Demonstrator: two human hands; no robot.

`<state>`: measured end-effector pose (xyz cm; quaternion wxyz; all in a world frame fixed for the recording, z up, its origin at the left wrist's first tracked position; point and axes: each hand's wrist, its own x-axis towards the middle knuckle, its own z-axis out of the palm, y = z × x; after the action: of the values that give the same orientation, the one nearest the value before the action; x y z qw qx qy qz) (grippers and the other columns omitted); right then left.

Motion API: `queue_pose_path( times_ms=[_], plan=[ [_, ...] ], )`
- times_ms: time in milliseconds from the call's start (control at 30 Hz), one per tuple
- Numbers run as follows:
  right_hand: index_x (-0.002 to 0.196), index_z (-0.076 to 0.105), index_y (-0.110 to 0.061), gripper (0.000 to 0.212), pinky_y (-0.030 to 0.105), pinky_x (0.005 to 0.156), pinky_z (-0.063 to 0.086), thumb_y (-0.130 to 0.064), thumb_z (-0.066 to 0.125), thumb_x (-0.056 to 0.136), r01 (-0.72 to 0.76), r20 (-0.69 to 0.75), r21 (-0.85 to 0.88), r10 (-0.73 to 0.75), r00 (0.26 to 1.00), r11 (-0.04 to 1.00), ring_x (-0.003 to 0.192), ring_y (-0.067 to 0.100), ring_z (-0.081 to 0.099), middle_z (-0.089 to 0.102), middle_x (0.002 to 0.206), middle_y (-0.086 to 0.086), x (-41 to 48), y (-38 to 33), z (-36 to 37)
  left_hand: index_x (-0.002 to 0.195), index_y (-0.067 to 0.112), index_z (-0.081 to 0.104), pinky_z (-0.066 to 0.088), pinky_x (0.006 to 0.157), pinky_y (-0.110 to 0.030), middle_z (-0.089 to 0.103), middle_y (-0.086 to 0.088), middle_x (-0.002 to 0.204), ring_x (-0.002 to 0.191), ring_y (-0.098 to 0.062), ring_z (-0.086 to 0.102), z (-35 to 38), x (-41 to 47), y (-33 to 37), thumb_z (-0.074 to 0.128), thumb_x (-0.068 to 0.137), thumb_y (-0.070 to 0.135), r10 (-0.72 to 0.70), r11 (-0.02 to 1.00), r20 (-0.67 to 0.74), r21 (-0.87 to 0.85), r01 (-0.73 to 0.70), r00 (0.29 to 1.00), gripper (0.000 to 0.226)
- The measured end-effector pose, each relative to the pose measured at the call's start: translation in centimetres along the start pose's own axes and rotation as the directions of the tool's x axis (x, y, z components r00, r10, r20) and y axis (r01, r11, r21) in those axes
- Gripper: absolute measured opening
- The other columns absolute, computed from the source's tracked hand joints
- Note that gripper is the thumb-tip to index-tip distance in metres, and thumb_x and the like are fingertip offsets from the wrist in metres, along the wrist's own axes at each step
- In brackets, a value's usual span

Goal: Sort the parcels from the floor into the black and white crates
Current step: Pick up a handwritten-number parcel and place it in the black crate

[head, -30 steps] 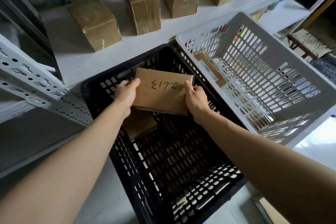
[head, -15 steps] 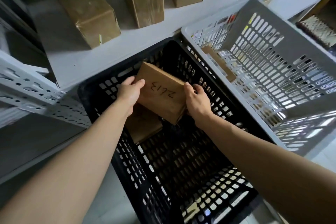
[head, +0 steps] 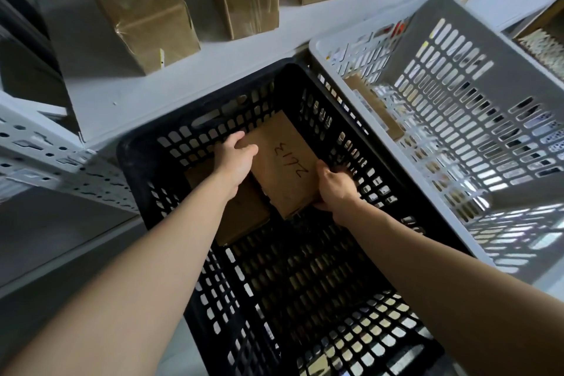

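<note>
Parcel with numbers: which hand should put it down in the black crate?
Likely the right hand: it cups the parcel at its lower near corner. The left hand only holds the far edge, above another parcel.

Two crates [head: 129, 168] [head: 427, 36], three parcels [head: 283, 168] [head: 244, 217] [head: 375, 107] inside, two hands [head: 235, 159] [head: 335, 186]

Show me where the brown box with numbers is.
Head view, centre: flat brown cardboard parcel inside the black plastic crate, gripped by left hand and right hand.

Centre: black crate [head: 134, 162], walls and floor pierced in a regular slot grid. Right: white crate [head: 427, 40], same slotted pattern, greyish in shade. Brown parcel [head: 280, 168] bears black handwritten marks. Plain brown cartons [head: 143, 15] on white shelf [head: 122, 94]; white upright [head: 45, 156] with punched holes.
</note>
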<state>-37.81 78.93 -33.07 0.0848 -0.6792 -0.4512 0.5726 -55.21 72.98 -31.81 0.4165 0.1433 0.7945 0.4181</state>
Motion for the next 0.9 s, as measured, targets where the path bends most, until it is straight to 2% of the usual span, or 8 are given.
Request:
queue_pose_path(
  times_ms=[67, 233, 367, 467, 567, 700, 833, 900],
  plan=[
    [0.136, 0.045, -0.015, 0.053, 0.04, 0.073, 0.057, -0.049, 0.044, 0.095, -0.018, 0.012, 0.022, 0.018, 1.0, 1.0, 0.11, 0.031, 0.056, 0.052, 0.129, 0.011, 0.6, 0.3, 0.5, 0.142, 0.025, 0.039, 0.043, 0.093, -0.032, 0.045, 0.002, 0.13, 0.114, -0.021, 0.05, 0.5, 0.7, -0.2, 0.051, 0.094, 0.025, 0.042, 0.986, -0.028, 0.163, -0.037, 0.999, 0.049],
    [0.133, 0.048, -0.015, 0.05, 0.047, 0.075, 0.059, -0.047, 0.045, 0.095, -0.079, 0.015, 0.017, 0.079, 0.997, 0.997, 0.109, 0.035, 0.057, 0.053, 0.127, 0.014, 2.8, 1.0, 1.6, 0.147, 0.017, 0.033, 0.04, 0.105, -0.04, 0.039, -0.008, 0.148, 0.13, -0.029, 0.043, 0.9, 2.8, -1.0, 0.043, 0.098, 0.026, -0.008, 0.937, -0.038, 0.348, 0.021, 0.999, 0.051],
    [0.122, 0.053, -0.013, 0.037, 0.044, 0.078, 0.057, -0.039, 0.045, 0.097, -0.105, 0.088, 0.079, 0.098, 0.991, 0.991, 0.11, 0.033, 0.057, 0.055, 0.123, 0.012, 4.1, 1.5, 2.4, 0.145, 0.02, 0.039, 0.043, 0.105, -0.043, 0.051, -0.005, 0.138, 0.121, -0.028, 0.052, 1.1, 3.8, -2.2, 0.047, 0.089, 0.028, -0.087, 0.975, 0.017, 0.208, 0.081, 0.996, 0.057],
    [0.113, 0.056, -0.011, 0.031, 0.044, 0.086, 0.055, -0.034, 0.044, 0.096, -0.054, 0.088, 0.062, 0.049, 0.995, 0.997, 0.106, 0.032, 0.059, 0.06, 0.116, 0.013, 4.9, 1.6, 3.2, 0.144, 0.017, 0.039, 0.041, 0.107, -0.041, 0.053, -0.003, 0.134, 0.121, -0.025, 0.051, 1.8, 4.0, -3.0, 0.044, 0.095, 0.018, -0.097, 0.989, 0.049, 0.113, 0.091, 0.994, 0.049],
    [0.12, 0.053, -0.005, 0.041, 0.048, 0.098, 0.047, -0.035, 0.045, 0.093, -0.023, 0.048, -0.005, 0.023, 0.999, 1.0, 0.114, 0.036, 0.055, 0.057, 0.125, 0.018, 6.4, 2.3, 3.9, 0.144, 0.018, 0.037, 0.038, 0.11, -0.043, 0.049, -0.004, 0.14, 0.127, -0.023, 0.048, 2.1, 4.0, -3.7, 0.046, 0.094, 0.019, -0.136, 0.991, 0.073, 0.02, 0.135, 0.988, 0.05],
    [0.127, 0.046, -0.004, 0.055, 0.047, 0.1, 0.046, -0.038, 0.048, 0.084, 0.021, 0.052, -0.053, -0.018, 0.999, 0.998, 0.116, 0.036, 0.054, 0.054, 0.129, 0.019, 4.8, 1.5, 3.5, 0.142, 0.017, 0.04, 0.037, 0.11, -0.044, 0.053, -0.005, 0.138, 0.125, -0.022, 0.05, 1.8, 4.1, -4.8, 0.05, 0.088, 0.022, -0.152, 0.986, 0.084, -0.054, 0.157, 0.985, 0.056],
    [0.132, 0.048, -0.001, 0.045, 0.037, 0.102, 0.041, -0.028, 0.043, 0.096, 0.112, -0.057, -0.261, -0.131, 0.99, 0.959, 0.124, 0.037, 0.048, 0.051, 0.134, 0.021, 2.8, -0.1, 2.5, 0.133, 0.013, 0.052, 0.043, 0.105, -0.041, 0.06, -0.003, 0.125, 0.114, -0.02, 0.055, 1.2, 2.1, -2.4, 0.052, 0.093, 0.018, -0.094, 0.99, 0.049, -0.099, 0.099, 0.994, 0.04],
    [0.13, 0.049, -0.001, 0.043, 0.036, 0.102, 0.04, -0.028, 0.044, 0.097, 0.192, -0.024, -0.293, -0.208, 0.978, 0.937, 0.124, 0.036, 0.047, 0.052, 0.133, 0.021, 1.5, -1.3, 2.0, 0.131, 0.012, 0.054, 0.042, 0.106, -0.042, 0.058, -0.005, 0.127, 0.117, -0.021, 0.054, 0.9, 1.1, -1.4, 0.051, 0.096, 0.017, -0.08, 0.99, -0.021, -0.122, 0.076, 0.997, 0.036]
  ],
)
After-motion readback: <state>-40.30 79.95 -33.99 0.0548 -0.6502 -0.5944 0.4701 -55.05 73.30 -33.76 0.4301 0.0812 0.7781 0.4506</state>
